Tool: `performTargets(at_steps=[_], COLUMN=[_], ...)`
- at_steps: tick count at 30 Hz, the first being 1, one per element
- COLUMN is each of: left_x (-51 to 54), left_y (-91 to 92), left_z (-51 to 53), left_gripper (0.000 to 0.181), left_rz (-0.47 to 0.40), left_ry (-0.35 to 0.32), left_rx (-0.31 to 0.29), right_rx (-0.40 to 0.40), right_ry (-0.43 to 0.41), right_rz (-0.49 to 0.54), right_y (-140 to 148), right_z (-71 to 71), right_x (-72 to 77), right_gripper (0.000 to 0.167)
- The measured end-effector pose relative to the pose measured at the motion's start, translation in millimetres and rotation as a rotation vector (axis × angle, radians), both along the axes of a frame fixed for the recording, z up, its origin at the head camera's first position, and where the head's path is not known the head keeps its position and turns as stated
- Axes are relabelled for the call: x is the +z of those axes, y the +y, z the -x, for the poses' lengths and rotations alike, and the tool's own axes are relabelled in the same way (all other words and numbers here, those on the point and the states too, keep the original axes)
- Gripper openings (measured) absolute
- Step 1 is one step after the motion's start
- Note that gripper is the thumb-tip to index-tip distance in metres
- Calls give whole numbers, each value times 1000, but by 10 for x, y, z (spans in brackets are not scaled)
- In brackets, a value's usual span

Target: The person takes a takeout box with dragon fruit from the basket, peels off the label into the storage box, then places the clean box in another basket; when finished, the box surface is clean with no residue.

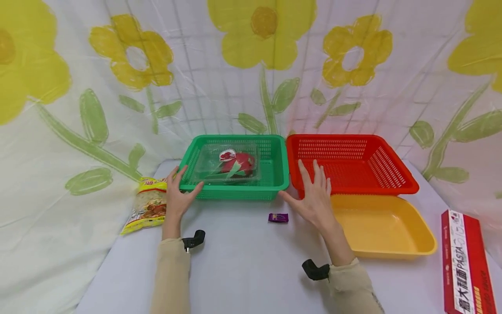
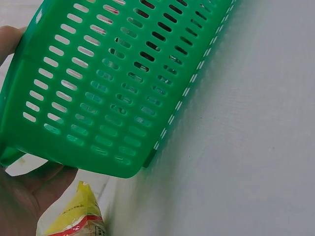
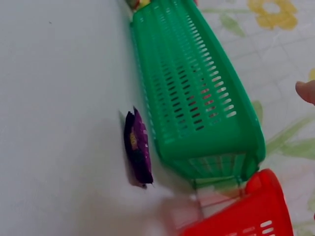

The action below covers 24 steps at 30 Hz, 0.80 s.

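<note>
My left hand (image 1: 178, 196) is at the left end of a green basket (image 1: 235, 192), thumb and fingers spread around its front corner. In the left wrist view the thumb tip (image 2: 9, 42) is by the basket's rim; whether it touches is unclear. A clear lidded box (image 1: 205, 161) with a red dragon fruit (image 1: 245, 162) inside sits in that basket. My right hand (image 1: 313, 203), fingers spread and holding nothing, hovers by the front left corner of a red basket (image 1: 376, 189). A small purple wrapped snack (image 1: 278, 217) lies between the hands, in front of the green basket.
A yellow bag of food (image 1: 147, 207) lies beside the left forearm. A yellow tray (image 1: 386, 253) stands in front of the red basket, close to the right forearm. At the far right lies a red pasta box (image 1: 466, 261). Behind everything hangs a flowered sheet (image 1: 219, 96).
</note>
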<state>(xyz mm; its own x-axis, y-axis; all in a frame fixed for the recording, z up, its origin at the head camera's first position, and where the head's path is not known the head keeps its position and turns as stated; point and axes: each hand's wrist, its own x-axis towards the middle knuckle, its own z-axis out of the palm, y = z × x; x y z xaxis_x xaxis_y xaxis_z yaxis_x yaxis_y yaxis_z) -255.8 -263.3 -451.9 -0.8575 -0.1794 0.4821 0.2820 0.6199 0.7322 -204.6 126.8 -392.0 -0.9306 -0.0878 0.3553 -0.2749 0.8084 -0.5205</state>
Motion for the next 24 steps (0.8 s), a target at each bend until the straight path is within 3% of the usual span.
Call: performTargets(at_steps=[7,16,21,24], left_x=[-11,-28,-30,-44], left_y=[5,41,33,7], left_z=[-2,12,23,12], left_gripper=[74,74,72,71], left_rz=[-18,-30,-28,-26], left_ry=[9,4,16,15], left_rx=[-19,-10,-6,-7], right_rx=[15,158,244,229], right_ry=[-16,-129,-274,-404], right_rz=[92,233,394,505], right_y=[-53,-306,-581,-769], right_z=[121,539,830,999], right_x=[34,370,495,467], right_gripper=[97,91,89,89])
